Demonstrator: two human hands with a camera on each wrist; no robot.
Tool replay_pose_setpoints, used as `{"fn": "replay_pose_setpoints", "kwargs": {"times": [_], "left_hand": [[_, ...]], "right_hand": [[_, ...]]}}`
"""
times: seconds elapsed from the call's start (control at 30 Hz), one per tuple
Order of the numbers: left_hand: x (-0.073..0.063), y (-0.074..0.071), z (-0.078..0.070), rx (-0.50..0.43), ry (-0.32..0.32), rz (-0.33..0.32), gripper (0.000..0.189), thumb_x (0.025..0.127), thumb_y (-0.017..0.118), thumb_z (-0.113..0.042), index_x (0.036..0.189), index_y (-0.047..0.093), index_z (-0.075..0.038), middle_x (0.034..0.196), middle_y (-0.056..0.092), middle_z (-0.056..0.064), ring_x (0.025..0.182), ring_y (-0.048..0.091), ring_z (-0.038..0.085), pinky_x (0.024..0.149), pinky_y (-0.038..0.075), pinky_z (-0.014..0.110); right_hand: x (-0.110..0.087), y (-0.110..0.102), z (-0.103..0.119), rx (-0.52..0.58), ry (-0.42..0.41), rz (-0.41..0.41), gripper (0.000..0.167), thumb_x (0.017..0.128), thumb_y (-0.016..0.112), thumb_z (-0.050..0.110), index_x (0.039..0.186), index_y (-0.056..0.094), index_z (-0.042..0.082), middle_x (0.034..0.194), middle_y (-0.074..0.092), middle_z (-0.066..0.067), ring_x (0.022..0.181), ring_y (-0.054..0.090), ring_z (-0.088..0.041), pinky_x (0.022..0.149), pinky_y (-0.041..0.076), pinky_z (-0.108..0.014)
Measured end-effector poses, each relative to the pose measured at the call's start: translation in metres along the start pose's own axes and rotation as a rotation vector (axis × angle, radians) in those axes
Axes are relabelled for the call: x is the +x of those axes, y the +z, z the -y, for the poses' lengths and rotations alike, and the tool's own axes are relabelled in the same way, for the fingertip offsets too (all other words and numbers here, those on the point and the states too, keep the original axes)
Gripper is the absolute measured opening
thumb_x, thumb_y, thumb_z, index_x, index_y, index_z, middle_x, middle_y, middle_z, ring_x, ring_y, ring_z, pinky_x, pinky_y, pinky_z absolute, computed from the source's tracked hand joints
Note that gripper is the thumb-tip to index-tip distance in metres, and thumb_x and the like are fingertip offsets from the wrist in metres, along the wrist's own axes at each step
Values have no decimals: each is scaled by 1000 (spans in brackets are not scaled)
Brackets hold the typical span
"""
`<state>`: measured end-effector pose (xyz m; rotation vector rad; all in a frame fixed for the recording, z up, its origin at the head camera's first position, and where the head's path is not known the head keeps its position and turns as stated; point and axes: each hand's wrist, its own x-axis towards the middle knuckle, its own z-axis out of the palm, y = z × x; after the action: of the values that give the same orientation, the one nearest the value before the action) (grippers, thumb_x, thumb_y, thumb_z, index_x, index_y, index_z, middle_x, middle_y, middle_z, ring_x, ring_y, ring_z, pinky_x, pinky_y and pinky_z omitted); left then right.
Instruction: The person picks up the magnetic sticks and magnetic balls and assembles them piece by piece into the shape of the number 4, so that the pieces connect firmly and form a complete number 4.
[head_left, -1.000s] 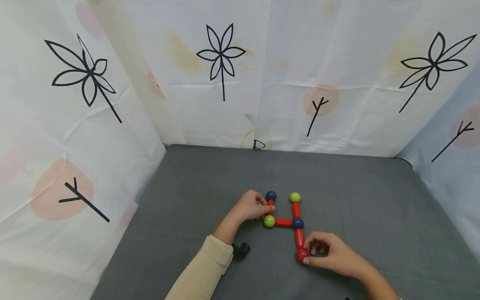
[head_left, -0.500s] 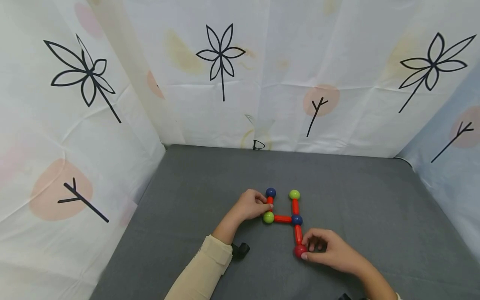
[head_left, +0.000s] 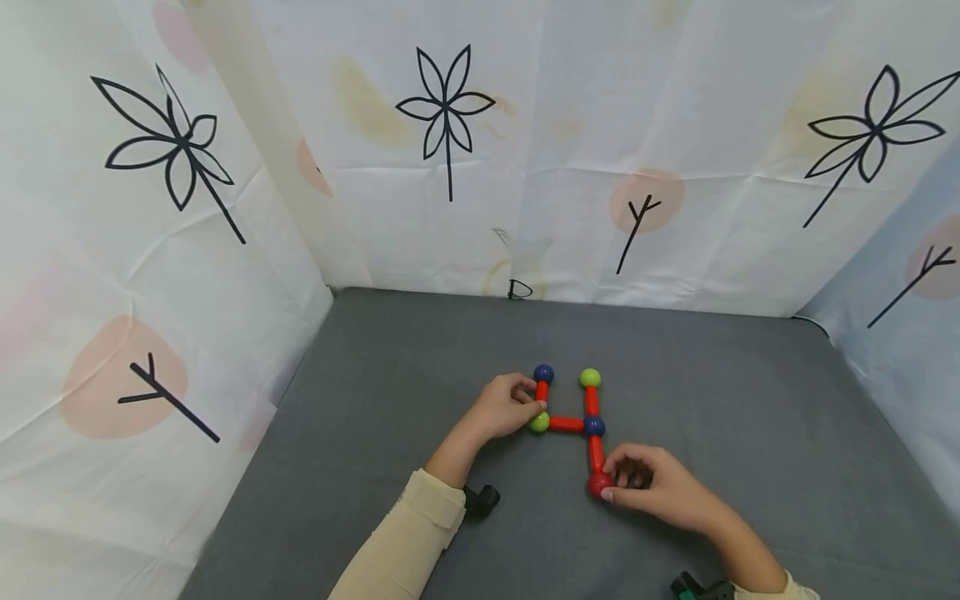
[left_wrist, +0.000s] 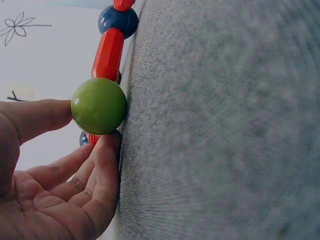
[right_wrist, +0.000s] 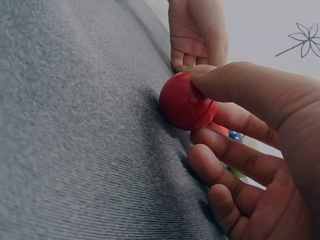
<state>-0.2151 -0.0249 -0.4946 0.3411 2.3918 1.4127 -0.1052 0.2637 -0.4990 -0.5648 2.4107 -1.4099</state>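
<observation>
A figure of red rods and coloured balls lies on the grey cloth. My left hand point(head_left: 506, 407) pinches the near-left green ball point(left_wrist: 99, 106) between thumb and fingers. From that ball one red rod point(head_left: 542, 391) runs to a blue ball point(head_left: 543, 373), and another red rod point(head_left: 566, 424) leads to the middle blue ball point(head_left: 594, 426). Beyond the middle ball is a rod point(head_left: 592, 401) topped by a second green ball point(head_left: 591, 378). On the near side, a rod point(head_left: 596, 454) ends in a larger red ball point(right_wrist: 186, 102), which my right hand point(head_left: 660, 486) grips with thumb and fingers.
Grey cloth point(head_left: 420, 350) covers the table around the figure. White printed curtains point(head_left: 570, 125) stand along the back and both sides. Black wrist devices show at the left cuff point(head_left: 482, 502) and right cuff point(head_left: 701, 587).
The whole figure has slid away from the person, toward the back curtain, keeping its shape. Both hands have moved with it, the right one more, and keep hold of the same balls.
</observation>
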Motion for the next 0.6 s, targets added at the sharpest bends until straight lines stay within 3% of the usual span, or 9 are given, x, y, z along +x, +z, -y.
{"fn": "replay_pose_setpoints", "kwargs": {"times": [0.6], "left_hand": [[-2, 1, -1, -35, -4, 1, 42, 97, 79, -31, 132, 69, -10, 104, 76, 3, 88, 69, 15, 80, 56, 34]], "right_hand": [[0, -3, 3, 0, -20, -29, 14, 97, 80, 17, 107, 72, 14, 91, 70, 1, 76, 64, -13, 64, 53, -29]]}}
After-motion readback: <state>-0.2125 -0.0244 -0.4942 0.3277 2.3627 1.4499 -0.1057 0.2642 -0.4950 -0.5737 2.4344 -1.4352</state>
